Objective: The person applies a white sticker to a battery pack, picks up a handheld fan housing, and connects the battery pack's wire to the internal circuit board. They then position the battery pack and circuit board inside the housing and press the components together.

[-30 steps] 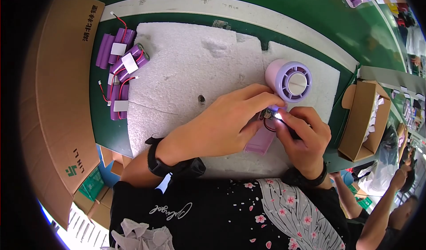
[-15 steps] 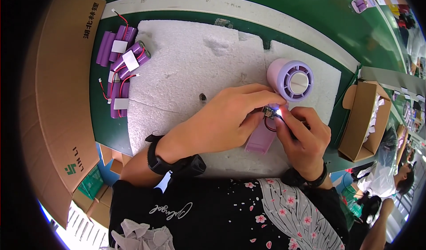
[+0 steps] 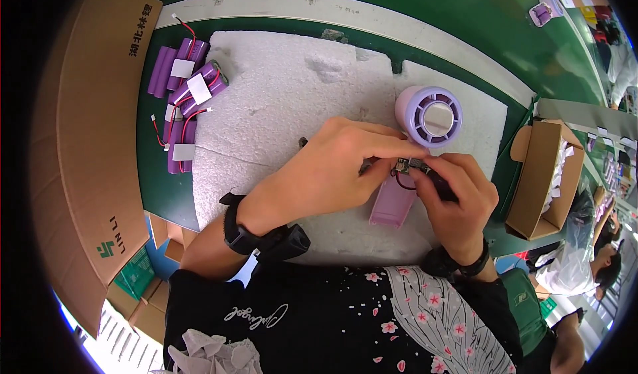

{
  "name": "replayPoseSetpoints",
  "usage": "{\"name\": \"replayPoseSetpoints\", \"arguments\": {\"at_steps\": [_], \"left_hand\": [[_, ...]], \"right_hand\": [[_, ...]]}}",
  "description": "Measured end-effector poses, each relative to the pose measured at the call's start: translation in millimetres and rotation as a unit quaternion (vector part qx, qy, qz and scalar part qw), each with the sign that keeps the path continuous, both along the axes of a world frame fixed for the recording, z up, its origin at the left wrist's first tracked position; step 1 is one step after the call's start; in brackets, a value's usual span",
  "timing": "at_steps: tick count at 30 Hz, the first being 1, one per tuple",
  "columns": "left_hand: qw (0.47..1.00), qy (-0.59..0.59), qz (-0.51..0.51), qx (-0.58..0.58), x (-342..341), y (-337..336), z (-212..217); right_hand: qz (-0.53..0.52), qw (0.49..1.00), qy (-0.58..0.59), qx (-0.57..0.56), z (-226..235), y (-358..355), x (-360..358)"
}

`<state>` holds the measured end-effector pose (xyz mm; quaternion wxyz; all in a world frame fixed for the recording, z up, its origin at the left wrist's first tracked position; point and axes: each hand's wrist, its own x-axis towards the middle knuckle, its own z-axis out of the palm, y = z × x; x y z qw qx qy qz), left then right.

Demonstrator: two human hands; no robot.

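Above a light purple handle point(image 3: 391, 204), a small circuit board point(image 3: 403, 166) with a dark wire loop is pinched at the fingertips of my left hand point(image 3: 335, 165). My right hand point(image 3: 464, 198) is closed at the board's right end, its thumb and index finger around a small dark piece point(image 3: 444, 188); its kind is mostly hidden by the fingers. Just beyond the fingertips lies a purple round fan head point(image 3: 430, 116) with a spoked rim and pale centre disc. The handle rests on a white foam sheet point(image 3: 266, 95).
Several purple battery packs point(image 3: 199, 90) with red wires and white labels lie left of the foam. A large carton point(image 3: 93, 141) walls off the left side. On the right stands an open cardboard box point(image 3: 541, 175) with white pieces inside. Other people are farther right.
The bright light at the board, seen half a second ago, no longer shows. My right fingers have shifted slightly over the board's right end, and the left hand's fingers lie a little flatter.
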<state>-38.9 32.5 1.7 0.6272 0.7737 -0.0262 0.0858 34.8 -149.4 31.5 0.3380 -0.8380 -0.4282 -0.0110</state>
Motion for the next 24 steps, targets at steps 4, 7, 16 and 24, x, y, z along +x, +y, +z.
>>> {"name": "replayPoseSetpoints", "arguments": {"at_steps": [4, 7, 16, 24], "left_hand": [[0.996, -0.016, -0.047, 0.069, 1, 4, 3], [0.996, -0.011, -0.037, 0.078, 0, 2, 4], [0.998, -0.006, -0.022, 0.056, -2, 0, 5], [0.998, 0.042, 0.045, 0.020, -1, 0, 6]], "right_hand": [[-0.024, 0.991, 0.129, -0.033, -1, -4, 3], [-0.042, 0.968, 0.238, -0.063, 0, -4, 4], [0.099, 0.924, 0.351, -0.116, 18, -19, 21], [0.113, 0.879, 0.449, -0.117, 8, -19, 23]]}}
